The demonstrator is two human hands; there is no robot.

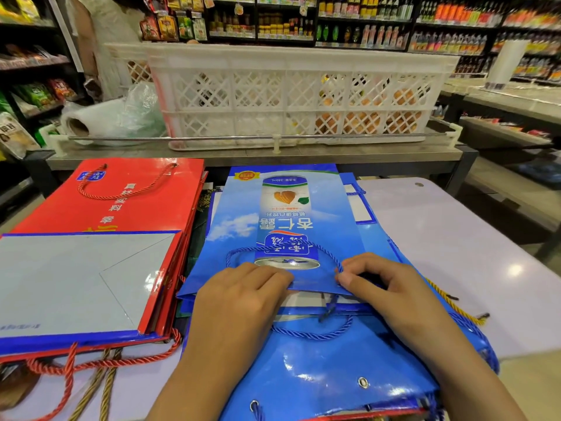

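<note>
We've got both hands on the top blue bag point(282, 214), which lies flat on its pile on the pale table point(455, 253). Its long axis runs twelve to six, with the mouth edge at six, right under our fingers. Our left hand point(243, 296) curls onto that edge at seven. Our right hand point(385, 287) pinches it at five, just beside the rope handle point(329, 256). Both sit equally near, so a lift looks likely to peel toward twelve. The red bags point(136, 192) wait at nine.
</note>
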